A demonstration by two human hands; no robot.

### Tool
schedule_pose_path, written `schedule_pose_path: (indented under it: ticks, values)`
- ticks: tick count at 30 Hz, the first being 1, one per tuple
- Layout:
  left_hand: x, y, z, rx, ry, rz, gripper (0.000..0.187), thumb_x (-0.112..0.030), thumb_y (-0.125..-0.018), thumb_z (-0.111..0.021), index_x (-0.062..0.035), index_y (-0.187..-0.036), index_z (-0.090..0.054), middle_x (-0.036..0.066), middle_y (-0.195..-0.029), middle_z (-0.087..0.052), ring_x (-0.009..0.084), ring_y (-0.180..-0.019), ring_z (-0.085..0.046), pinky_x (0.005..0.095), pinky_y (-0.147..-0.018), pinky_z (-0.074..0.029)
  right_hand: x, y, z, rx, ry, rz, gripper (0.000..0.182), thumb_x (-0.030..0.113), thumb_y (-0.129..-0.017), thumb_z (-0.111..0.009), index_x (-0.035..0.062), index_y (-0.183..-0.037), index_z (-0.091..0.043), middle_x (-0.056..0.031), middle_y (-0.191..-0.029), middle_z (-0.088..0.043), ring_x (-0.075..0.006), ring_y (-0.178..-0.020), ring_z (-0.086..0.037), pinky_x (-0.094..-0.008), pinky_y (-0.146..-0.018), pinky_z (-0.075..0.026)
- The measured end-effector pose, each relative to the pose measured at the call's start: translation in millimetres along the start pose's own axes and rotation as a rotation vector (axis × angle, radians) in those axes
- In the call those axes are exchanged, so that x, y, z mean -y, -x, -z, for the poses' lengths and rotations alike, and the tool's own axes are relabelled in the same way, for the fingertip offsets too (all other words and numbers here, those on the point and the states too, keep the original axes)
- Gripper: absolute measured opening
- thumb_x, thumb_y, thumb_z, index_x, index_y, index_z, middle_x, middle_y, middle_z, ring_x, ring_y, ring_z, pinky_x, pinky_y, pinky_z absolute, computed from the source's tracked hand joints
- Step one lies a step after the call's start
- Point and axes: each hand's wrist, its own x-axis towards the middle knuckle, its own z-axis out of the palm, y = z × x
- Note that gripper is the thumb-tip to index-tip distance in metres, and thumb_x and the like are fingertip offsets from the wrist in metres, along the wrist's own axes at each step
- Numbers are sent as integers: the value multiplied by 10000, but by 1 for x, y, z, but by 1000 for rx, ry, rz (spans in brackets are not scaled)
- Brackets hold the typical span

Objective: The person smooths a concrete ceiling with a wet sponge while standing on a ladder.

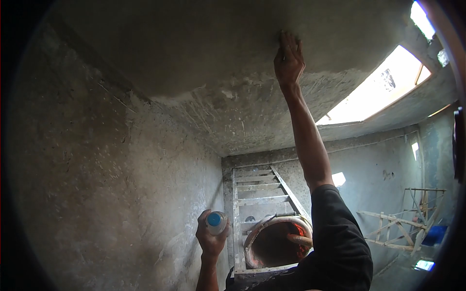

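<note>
My left hand [208, 242] is wrapped round a clear plastic bottle [218, 228] with a blue cap, held low beside the wall. My right hand [290, 60] reaches overhead, its fingers stretched out against the smooth grey plaster of the ceiling [218, 53]; I make out nothing in it. Below, a bucket [248, 254] stands by the ladder [237, 203] with grey material inside. A tool handle [301, 239] sticks out over the bucket's mouth, and its other end is hidden.
A rough grey wall [97, 194] runs close along my left. The ceiling has a bright opening [374, 92] at the right. Farther off at the right stand a frame of white bars [395, 230] and a blue container [433, 235].
</note>
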Motion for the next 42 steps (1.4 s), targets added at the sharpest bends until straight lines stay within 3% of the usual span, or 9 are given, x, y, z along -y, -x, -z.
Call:
schedule_pose_path:
  ticks: [3,5,11,21,24,30,33,40,42]
  values:
    - [4,4,-1,15,61,75,593,-131,-661,-842,2,-1138,-516,171,-1079,-611,294,-941,-634,368,-842,-505,5,-4,12,54,-103,-142,379,-50,-809,-550,57,-1164,-627,-128,-1180,-628,-312,-1134,-575,-441,-992,-458]
    - [4,3,-1,15,46,63,593,-133,-662,-841,2,-1139,-515,170,-1077,-612,291,-937,-635,366,-841,-506,-2,-13,11,-110,-110,-90,383,-48,-815,-545,70,-1169,-627,-141,-1192,-617,-314,-1130,-576,-420,-979,-470]
    - [-6,-1,-4,12,21,-3,543,-136,-712,-817,-18,-1132,-495,115,-953,-619,209,-867,-615,339,-812,-494,8,3,4,80,-139,-133,405,-56,-810,-559,102,-1176,-630,-155,-1201,-608,-316,-1123,-581,-404,-957,-485]
    - [-9,-2,-4,12,11,-17,545,-141,-710,-822,-27,-1133,-497,104,-946,-616,198,-852,-609,333,-801,-496,-6,9,-5,-86,-99,-48,401,-35,-800,-600,85,-1182,-620,-161,-1175,-619,-314,-1091,-602,-404,-926,-503]
    - [-6,-1,-7,12,19,-27,549,-139,-709,-822,-27,-1137,-498,100,-940,-612,196,-843,-607,331,-796,-497,1,27,16,210,-105,-109,388,-54,-800,-584,74,-1164,-630,-154,-1156,-633,-303,-1084,-610,-403,-927,-502]
    - [-10,-1,-6,21,-14,-46,548,-132,-714,-818,-36,-1145,-494,96,-936,-610,190,-834,-606,324,-789,-498,-20,-42,22,-150,-218,-145,405,-93,-786,-559,87,-1136,-656,-129,-1182,-627,-276,-1125,-592,-380,-958,-489]
    - [-11,-1,-8,35,-6,-17,549,-129,-716,-816,-37,-1149,-491,97,-937,-609,190,-832,-606,326,-787,-497,-32,-35,2,-104,-178,16,476,-96,-751,-578,99,-1181,-636,-119,-1214,-612,-273,-1160,-568,-365,-996,-463]
    - [-16,-6,-11,20,-6,-43,554,-131,-718,-814,-30,-1153,-485,101,-953,-608,190,-838,-605,326,-787,-497,-43,72,25,505,-306,219,539,-102,-712,-592,108,-1208,-617,-119,-1234,-598,-278,-1160,-566,-366,-1028,-438]
    - [-15,-5,-9,26,-16,-43,554,-127,-718,-814,-31,-1152,-484,102,-962,-605,188,-835,-605,326,-782,-498,-51,44,26,316,-325,222,540,-97,-711,-603,106,-1211,-614,-122,-1229,-600,-279,-1154,-569,-368,-1025,-441]
